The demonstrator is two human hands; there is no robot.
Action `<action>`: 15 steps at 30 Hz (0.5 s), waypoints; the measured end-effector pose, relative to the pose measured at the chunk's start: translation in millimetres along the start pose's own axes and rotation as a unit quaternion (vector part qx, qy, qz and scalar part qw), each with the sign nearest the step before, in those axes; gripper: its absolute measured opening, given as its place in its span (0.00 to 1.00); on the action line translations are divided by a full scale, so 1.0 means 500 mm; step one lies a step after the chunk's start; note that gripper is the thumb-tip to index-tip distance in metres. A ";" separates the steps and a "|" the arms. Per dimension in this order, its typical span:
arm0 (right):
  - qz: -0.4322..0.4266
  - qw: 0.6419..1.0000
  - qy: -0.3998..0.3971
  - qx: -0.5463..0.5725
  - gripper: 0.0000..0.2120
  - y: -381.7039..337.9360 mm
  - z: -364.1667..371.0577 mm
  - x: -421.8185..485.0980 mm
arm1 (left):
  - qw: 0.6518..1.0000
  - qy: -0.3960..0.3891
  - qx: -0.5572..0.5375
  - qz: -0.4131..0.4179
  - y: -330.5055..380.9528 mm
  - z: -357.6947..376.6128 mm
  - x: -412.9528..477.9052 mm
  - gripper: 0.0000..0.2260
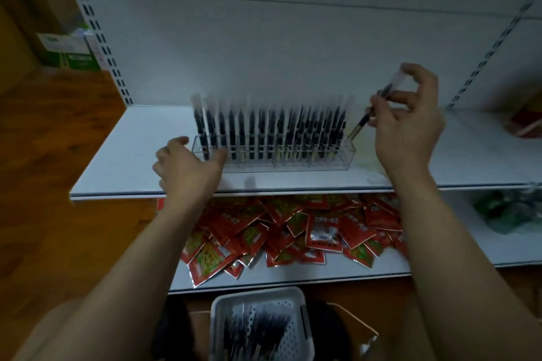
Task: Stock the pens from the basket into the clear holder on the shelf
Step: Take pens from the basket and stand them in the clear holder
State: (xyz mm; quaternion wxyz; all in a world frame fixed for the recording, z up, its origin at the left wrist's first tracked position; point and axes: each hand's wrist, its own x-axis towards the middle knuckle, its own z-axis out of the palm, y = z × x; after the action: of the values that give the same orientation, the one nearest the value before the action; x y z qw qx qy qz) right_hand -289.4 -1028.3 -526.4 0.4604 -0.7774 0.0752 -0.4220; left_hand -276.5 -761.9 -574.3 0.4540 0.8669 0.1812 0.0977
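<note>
A clear holder (349, 155) stands on the white shelf (132, 167), filled with several upright black pens (269, 132). My right hand (407, 123) pinches one black pen (362, 123), tilted, with its tip at the holder's right end. My left hand (187, 167) rests against the holder's left end, thumb touching its front wall. A white perforated basket (296, 328) with several more pens sits low in front of me.
The lower shelf holds a heap of red snack packets (281, 231) and a green bag (504, 211). Slotted shelf uprights (96, 29) stand left and right. Green and white boxes (70, 50) sit on a wooden surface at the left.
</note>
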 end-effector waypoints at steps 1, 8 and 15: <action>-0.004 1.000 -0.008 -0.005 0.21 0.009 0.009 0.007 | 1.000 0.002 0.003 -0.007 0.004 0.004 0.016 0.33; 0.002 0.998 -0.063 -0.029 0.20 0.064 0.044 0.031 | 0.992 -0.098 -0.047 -0.068 -0.015 0.028 0.133 0.37; -0.016 0.983 -0.160 -0.086 0.19 0.111 0.050 0.020 | 0.985 -0.129 -0.109 -0.045 -0.025 0.050 0.146 0.26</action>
State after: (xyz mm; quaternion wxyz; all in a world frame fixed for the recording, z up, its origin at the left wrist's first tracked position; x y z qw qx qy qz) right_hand -249.9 -1048.6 -569.3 0.3911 -0.8725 0.0239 -0.2919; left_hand -204.3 -744.6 -598.5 0.5692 0.8087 0.1477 -0.0165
